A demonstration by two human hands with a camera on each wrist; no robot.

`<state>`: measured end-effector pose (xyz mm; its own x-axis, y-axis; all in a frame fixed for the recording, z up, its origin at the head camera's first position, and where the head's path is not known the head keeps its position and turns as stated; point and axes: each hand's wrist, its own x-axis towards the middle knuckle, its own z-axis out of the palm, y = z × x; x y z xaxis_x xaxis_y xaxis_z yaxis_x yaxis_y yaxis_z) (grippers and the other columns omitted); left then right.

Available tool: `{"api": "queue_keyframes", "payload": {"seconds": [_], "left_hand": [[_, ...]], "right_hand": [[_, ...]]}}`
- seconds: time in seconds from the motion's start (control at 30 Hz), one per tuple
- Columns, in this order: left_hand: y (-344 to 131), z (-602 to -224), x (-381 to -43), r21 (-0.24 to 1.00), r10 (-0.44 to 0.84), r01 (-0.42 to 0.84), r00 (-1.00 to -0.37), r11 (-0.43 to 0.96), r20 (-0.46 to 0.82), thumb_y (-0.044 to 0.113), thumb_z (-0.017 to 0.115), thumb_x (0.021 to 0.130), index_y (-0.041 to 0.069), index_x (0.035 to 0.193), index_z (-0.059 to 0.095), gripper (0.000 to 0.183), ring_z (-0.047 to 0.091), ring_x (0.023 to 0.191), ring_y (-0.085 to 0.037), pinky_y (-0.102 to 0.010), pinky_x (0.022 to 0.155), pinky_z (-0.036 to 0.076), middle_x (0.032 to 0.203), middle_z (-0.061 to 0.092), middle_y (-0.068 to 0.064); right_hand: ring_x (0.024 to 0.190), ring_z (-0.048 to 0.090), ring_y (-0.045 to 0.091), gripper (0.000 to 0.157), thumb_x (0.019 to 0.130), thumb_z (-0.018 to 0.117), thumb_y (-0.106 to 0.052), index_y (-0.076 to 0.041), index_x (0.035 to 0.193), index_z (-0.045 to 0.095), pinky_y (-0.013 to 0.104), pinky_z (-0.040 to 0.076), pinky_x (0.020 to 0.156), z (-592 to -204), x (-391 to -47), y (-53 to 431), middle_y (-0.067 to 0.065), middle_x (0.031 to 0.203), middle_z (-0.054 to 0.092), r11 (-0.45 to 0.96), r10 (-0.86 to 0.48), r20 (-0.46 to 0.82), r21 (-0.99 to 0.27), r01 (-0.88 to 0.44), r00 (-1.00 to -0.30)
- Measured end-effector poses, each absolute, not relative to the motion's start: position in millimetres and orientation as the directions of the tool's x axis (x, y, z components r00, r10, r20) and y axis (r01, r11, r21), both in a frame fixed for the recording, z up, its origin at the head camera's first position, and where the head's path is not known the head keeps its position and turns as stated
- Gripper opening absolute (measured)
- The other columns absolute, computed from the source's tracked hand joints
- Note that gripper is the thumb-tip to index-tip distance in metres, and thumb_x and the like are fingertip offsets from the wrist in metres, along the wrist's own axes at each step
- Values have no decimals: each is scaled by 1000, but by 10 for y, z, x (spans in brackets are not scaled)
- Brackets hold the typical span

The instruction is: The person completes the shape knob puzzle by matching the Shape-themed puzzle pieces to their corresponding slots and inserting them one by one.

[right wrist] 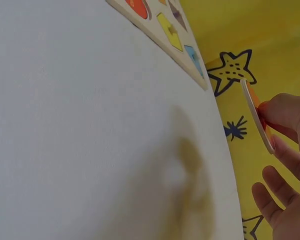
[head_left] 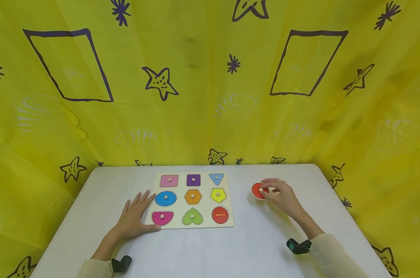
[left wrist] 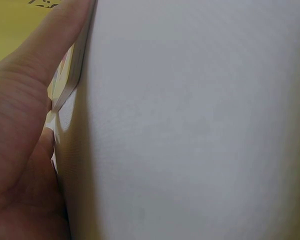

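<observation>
My right hand (head_left: 282, 197) pinches a red circular puzzle piece (head_left: 255, 190) by its small knob, just above the table to the right of the board. In the right wrist view this red piece (right wrist: 255, 115) is seen nearly edge-on between thumb and finger. My left hand (head_left: 132, 219) rests at the left side of a wooden shape puzzle board (head_left: 207, 218), fingers spread and straight, with the thumb along its lower left corner. At the board's lower right is a red round recess (head_left: 220, 215) marked "Circular". Several other knobbed shapes sit in their places.
The board lies on a white-covered table (head_left: 203, 255). A yellow curtain (head_left: 196, 123) with starfish and shell drawings closes off the back and both sides. Black wrist cameras sit on both forearms.
</observation>
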<state>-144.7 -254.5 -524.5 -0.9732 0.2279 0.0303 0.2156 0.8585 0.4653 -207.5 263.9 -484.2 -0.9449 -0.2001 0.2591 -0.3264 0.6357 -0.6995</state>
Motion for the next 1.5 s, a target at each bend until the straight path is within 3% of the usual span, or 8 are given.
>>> {"api": "queue_keyframes", "payload": {"seconds": [0.57, 0.9, 1.13, 1.5], "left_hand": [[-2527, -5244, -1437, 479, 231, 214, -973, 851, 23, 64, 85, 69, 10, 158, 40, 113, 14, 152, -51, -75, 117, 4, 165, 29, -23], [-2535, -5311, -1441, 486, 248, 265, -963, 833, 101, 63, 85, 68, 9, 156, 43, 112, 18, 149, -54, -78, 114, 7, 162, 32, -27], [-2532, -5266, -1444, 468, 229, 217, -973, 857, 31, 64, 85, 68, 11, 157, 41, 113, 15, 151, -51, -76, 116, 4, 164, 30, -23], [-2556, -5319, -1447, 482, 239, 259, -965, 837, 103, 66, 84, 67, 10, 155, 43, 112, 17, 149, -53, -78, 113, 7, 161, 32, -26]], "right_hand": [[111, 58, 28, 12, 88, 82, -11, -14, 100, 80, 45, 55, 89, -4983, -2046, 2185, 7, 121, 71, 593, -212, 201, -751, -289, -956], [113, 59, 27, 13, 87, 82, -9, -13, 99, 80, 44, 55, 91, -5081, -1985, 1933, 4, 121, 71, 573, -235, 169, -771, -277, -957], [112, 58, 24, 13, 87, 83, -11, -16, 100, 81, 38, 55, 90, -5143, -1920, 1791, 0, 119, 71, 577, -231, 154, -773, -263, -961], [104, 55, 16, 15, 86, 85, -13, -23, 96, 80, 28, 52, 84, -5252, -1838, 1641, -9, 112, 68, 543, -256, 157, -793, -276, -954]]}}
